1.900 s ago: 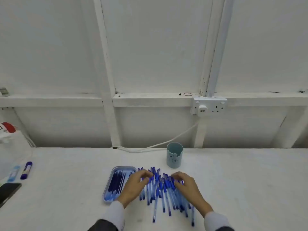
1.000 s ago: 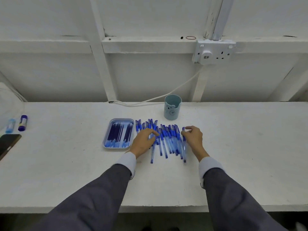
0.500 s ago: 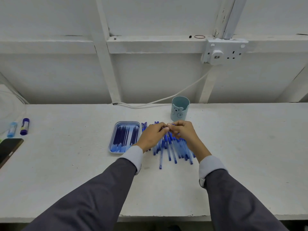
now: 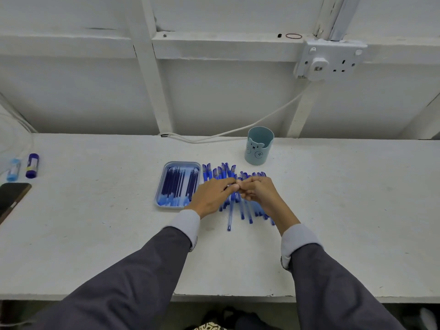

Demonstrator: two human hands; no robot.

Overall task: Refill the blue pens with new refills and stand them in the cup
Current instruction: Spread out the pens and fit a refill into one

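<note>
Several blue pens lie side by side on the white table, just right of a blue tray filled with dark blue refills. A light blue cup with an animal face stands upright behind the pens, and I see nothing in it. My left hand and my right hand meet over the middle of the pile. Their curled fingertips touch and pinch one blue pen between them. The hands hide most of that pen.
Two glue sticks and a dark phone lie at the far left. A white cable runs along the back edge up to a wall socket. The table's front edge is close to my body.
My hands were spread apart on the pile of pens. They have come together over its middle, and their fingers have curled round one pen.
</note>
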